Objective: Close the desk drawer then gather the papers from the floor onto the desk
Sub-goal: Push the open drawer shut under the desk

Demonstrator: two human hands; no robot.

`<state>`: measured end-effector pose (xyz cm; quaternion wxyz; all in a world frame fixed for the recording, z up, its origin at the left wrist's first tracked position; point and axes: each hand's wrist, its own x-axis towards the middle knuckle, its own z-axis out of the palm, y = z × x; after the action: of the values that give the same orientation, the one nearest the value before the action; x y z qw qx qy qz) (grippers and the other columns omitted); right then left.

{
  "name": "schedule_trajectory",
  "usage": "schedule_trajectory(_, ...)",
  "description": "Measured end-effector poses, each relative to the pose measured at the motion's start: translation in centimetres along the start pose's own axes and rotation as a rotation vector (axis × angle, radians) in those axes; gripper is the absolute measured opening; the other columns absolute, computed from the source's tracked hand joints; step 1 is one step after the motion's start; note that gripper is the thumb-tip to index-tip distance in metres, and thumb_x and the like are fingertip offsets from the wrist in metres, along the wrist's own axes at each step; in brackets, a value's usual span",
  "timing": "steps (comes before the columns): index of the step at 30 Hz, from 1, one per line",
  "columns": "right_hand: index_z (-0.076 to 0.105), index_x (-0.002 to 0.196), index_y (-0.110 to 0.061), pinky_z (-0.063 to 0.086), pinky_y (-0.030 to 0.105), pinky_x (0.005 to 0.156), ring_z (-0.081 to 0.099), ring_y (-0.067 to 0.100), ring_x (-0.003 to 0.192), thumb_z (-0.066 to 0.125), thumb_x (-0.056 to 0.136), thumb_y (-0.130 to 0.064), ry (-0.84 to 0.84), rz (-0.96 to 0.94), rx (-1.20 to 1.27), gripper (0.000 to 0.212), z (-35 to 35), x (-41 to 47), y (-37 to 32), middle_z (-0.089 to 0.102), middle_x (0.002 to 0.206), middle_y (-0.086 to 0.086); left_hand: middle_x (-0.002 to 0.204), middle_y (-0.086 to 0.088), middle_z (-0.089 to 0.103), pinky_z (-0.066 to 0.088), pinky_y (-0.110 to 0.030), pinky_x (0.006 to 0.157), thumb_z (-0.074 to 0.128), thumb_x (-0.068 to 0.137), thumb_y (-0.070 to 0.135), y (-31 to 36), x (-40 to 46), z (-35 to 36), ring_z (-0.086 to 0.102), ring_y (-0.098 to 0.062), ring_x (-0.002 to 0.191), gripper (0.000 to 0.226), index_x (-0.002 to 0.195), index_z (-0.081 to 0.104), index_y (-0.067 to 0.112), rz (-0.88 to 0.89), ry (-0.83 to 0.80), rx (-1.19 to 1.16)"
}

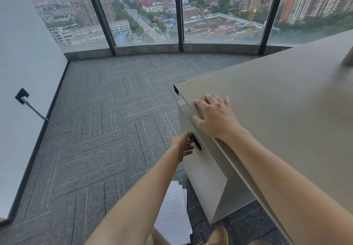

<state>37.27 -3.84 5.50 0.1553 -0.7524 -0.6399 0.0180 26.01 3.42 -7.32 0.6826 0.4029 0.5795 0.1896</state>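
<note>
The beige desk [277,96] fills the right side, with its drawer front [198,170] below the top's near edge. A black handle [196,142] sits on that front. My left hand [183,145] reaches to the handle, fingers curled at it; whether they grip it I cannot tell. My right hand [215,115] lies flat on the desk's corner, fingers spread. Several printed white papers [174,214] lie on the carpet by the drawer unit, partly hidden by my left forearm.
Grey patterned carpet [107,122] stretches to floor-to-ceiling windows [145,12]. A white wall [23,69] on the left carries a black socket with a cable [22,96]. A brown shoe [219,235] stands beside the papers. A grey object's edge [348,57] shows at the desk's far right.
</note>
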Motion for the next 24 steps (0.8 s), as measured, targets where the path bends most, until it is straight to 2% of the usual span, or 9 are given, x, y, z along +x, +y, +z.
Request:
schedule_trajectory(5, 0.045, 0.14, -0.027, 0.007, 0.061, 0.119, 0.021, 0.035, 0.148, 0.047, 0.087, -0.048, -0.001, 0.0, 0.002, 0.056, 0.1, 0.1, 0.0, 0.035, 0.155, 0.016, 0.077, -0.007, 0.059, 0.051, -0.033, 0.082, 0.048, 0.084, 0.02, 0.6, 0.0, 0.1, 0.058, -0.024, 0.077, 0.026, 0.059, 0.05, 0.014, -0.186, -0.039, -0.109)
schedule_trajectory(9, 0.048, 0.137, -0.026, 0.007, 0.061, 0.119, 0.022, 0.034, 0.147, 0.048, 0.087, -0.047, 0.007, 0.001, -0.004, 0.054, 0.1, 0.1, 0.0, 0.036, 0.154, 0.017, 0.085, -0.01, 0.058, 0.049, -0.035, 0.086, 0.045, 0.086, 0.024, 0.8, 0.1, 0.1, 0.056, -0.026, 0.08, 0.027, 0.062, 0.052, 0.014, -0.228, -0.041, -0.066)
schedule_trajectory(12, 0.047, 0.137, -0.027, 0.007, 0.061, 0.119, 0.022, 0.034, 0.147, 0.048, 0.087, -0.047, 0.001, 0.004, -0.001, 0.054, 0.1, 0.2, 0.1, 0.035, 0.155, 0.017, 0.092, -0.011, 0.055, 0.047, -0.035, 0.079, 0.044, 0.087, 0.033, 1.0, -0.1, 0.2, 0.053, -0.028, 0.081, 0.029, 0.072, 0.055, 0.01, -0.141, 0.0, 0.073)
schedule_trajectory(15, 0.046, 0.139, -0.027, 0.006, 0.06, 0.119, 0.021, 0.034, 0.148, 0.047, 0.087, -0.048, -0.007, 0.007, -0.006, 0.056, 0.2, 0.2, 0.1, 0.034, 0.156, 0.016, 0.089, -0.008, 0.057, 0.04, -0.032, 0.067, 0.041, 0.085, 0.039, 0.6, -0.8, 0.1, 0.049, -0.026, 0.071, 0.036, 0.083, 0.057, 0.007, 0.037, 0.099, 0.195)
schedule_trajectory(18, 0.045, 0.14, -0.028, 0.006, 0.059, 0.12, 0.021, 0.033, 0.148, 0.047, 0.087, -0.049, -0.011, 0.016, -0.008, 0.056, 0.1, 0.1, 0.1, 0.034, 0.156, 0.016, 0.102, -0.021, 0.067, 0.043, -0.037, 0.07, 0.036, 0.085, 0.036, -0.1, -1.3, -0.5, 0.063, -0.038, 0.094, 0.047, 0.094, 0.063, -0.002, 0.263, 0.241, 0.452)
schedule_trajectory(19, 0.045, 0.14, -0.028, 0.006, 0.058, 0.12, 0.021, 0.033, 0.148, 0.047, 0.088, -0.049, -0.013, 0.02, -0.01, 0.057, 0.1, 0.0, 0.0, 0.034, 0.156, 0.016, 0.101, -0.022, 0.066, 0.041, -0.037, 0.068, 0.036, 0.088, 0.035, -0.2, -1.7, -0.8, 0.062, -0.037, 0.094, 0.045, 0.094, 0.061, -0.002, 0.309, 0.266, 0.532)
schedule_trajectory(21, 0.043, 0.142, -0.028, 0.006, 0.058, 0.12, 0.021, 0.034, 0.148, 0.046, 0.089, -0.048, -0.018, 0.022, -0.017, 0.057, 0.0, -0.2, -0.2, 0.033, 0.156, 0.016, 0.09, -0.016, 0.061, 0.033, -0.032, 0.058, 0.037, 0.092, 0.033, -0.3, -2.9, -1.7, 0.056, -0.029, 0.076, 0.033, 0.08, 0.054, 0.007, 0.361, 0.278, 0.668)
schedule_trajectory(22, 0.042, 0.143, -0.027, 0.007, 0.058, 0.12, 0.022, 0.034, 0.148, 0.045, 0.089, -0.048, -0.019, 0.022, -0.025, 0.058, 0.0, -0.3, -0.3, 0.034, 0.156, 0.017, 0.087, -0.011, 0.058, 0.032, -0.032, 0.057, 0.039, 0.093, 0.033, -0.3, -3.4, -2.2, 0.052, -0.025, 0.072, 0.029, 0.076, 0.049, 0.012, 0.378, 0.276, 0.732)
schedule_trajectory(24, 0.04, 0.145, -0.026, 0.009, 0.058, 0.12, 0.023, 0.035, 0.147, 0.044, 0.09, -0.048, -0.029, 0.025, -0.049, 0.058, -0.1, -0.7, -0.6, 0.035, 0.155, 0.017, 0.09, -0.008, 0.059, 0.037, -0.032, 0.064, 0.043, 0.092, 0.033, -0.3, -4.5, -3.4, 0.052, -0.025, 0.077, 0.024, 0.079, 0.05, 0.014, 0.397, 0.269, 0.822)
